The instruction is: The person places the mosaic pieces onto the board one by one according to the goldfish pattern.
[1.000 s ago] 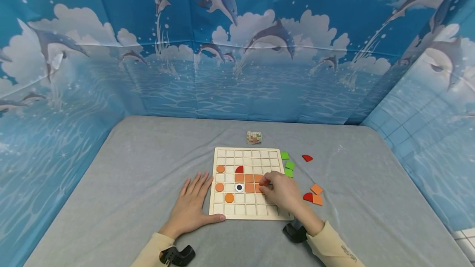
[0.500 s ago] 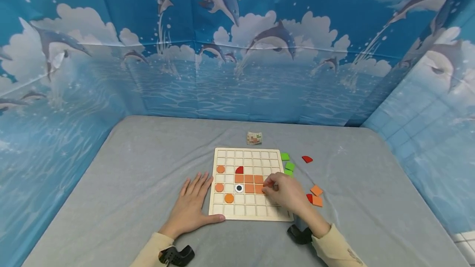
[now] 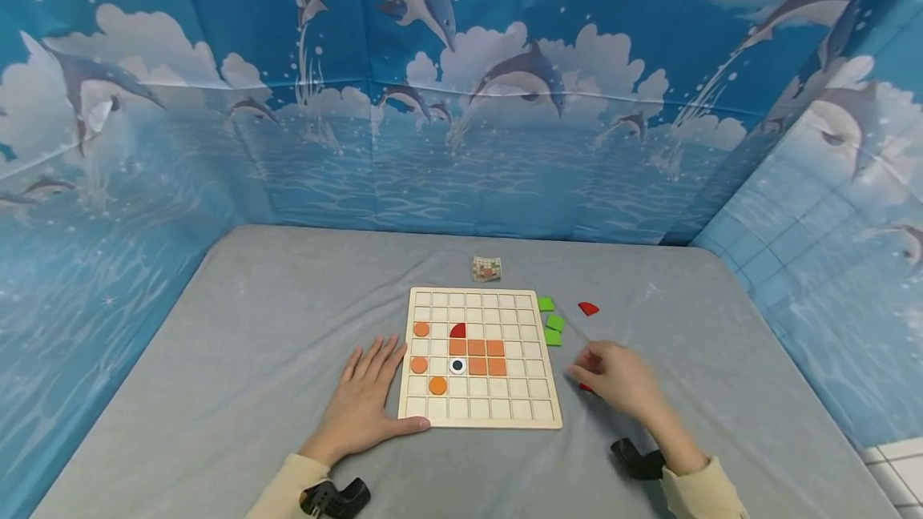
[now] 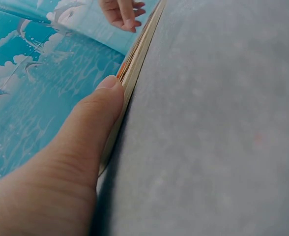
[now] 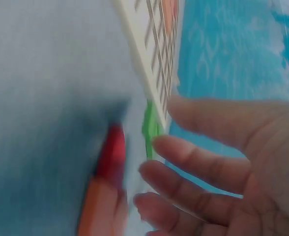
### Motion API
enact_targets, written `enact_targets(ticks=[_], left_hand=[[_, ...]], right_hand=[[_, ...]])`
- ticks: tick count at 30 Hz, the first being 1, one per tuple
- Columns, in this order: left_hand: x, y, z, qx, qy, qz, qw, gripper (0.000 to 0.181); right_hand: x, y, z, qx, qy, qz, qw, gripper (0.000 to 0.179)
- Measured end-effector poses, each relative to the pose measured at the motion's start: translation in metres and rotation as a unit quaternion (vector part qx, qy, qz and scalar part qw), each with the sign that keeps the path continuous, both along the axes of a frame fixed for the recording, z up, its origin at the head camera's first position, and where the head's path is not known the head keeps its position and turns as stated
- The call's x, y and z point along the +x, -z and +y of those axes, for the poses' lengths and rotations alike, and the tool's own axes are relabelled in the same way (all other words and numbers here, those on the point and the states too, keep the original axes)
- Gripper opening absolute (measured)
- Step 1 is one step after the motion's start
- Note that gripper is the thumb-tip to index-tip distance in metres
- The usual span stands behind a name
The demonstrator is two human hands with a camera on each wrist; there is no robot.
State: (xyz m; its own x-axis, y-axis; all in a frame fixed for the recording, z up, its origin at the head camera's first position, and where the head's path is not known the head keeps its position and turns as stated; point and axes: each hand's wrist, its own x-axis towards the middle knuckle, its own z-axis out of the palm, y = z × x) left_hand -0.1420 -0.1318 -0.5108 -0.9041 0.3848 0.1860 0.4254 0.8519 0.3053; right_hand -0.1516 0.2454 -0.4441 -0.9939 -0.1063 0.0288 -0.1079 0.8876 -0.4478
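A wooden grid board (image 3: pixel 530 408) lies on the cloth. My left hand (image 3: pixel 364 399) rests spread beside its left edge, the thumb (image 4: pixel 102 101) against the front left corner. On the board are several orange squares (image 3: pixel 477 366), a red quarter-circle (image 3: pixel 457 331), a white disc with a black centre (image 3: pixel 457 366) and 3 orange discs (image 3: pixel 437 386). To the right of the board, my right hand (image 3: pixel 620 379) hovers with fingers apart, holding nothing. Close by in the right wrist view lie a loose red quarter-circle (image 5: pixel 111 152) and orange squares (image 5: pixel 98 209), which the hand mostly hides in the head view.
Along the board's right edge lie 3 green squares (image 3: pixel 554 323), with another red quarter-circle (image 3: pixel 588 308) farther right. A small patterned card (image 3: pixel 486 269) sits behind the board. Grey cloth (image 3: pixel 288 287) covers the table, and a dolphin-print curtain (image 3: pixel 433 183) hangs behind.
My right hand has left the orange square at the right end of the lower row and moved right, over the loose pieces. My left hand keeps its place at the board.
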Motion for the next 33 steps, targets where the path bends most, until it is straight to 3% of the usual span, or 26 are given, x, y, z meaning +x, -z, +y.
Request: enact_targets(ticks=[5, 14, 33], left_hand=[[0.000, 0.000, 0.000, -0.005, -0.005, -0.016, 0.9999, 0.116], [0.000, -0.001, 0.001, -0.010, -0.004, -0.025, 0.9996, 0.117], [0.000, -0.003, 0.001, -0.017, -0.003, -0.027, 0.9995, 0.117]], right_hand=[[0.000, -0.004, 0.017, 0.028, 0.004, -0.049, 0.9984, 0.028], [-0.001, -0.005, 0.026, 0.049, -0.003, -0.092, 0.9945, 0.034], [-0.002, 0.002, 0.021, 0.065, 0.003, -0.083, 0.9944, 0.023]])
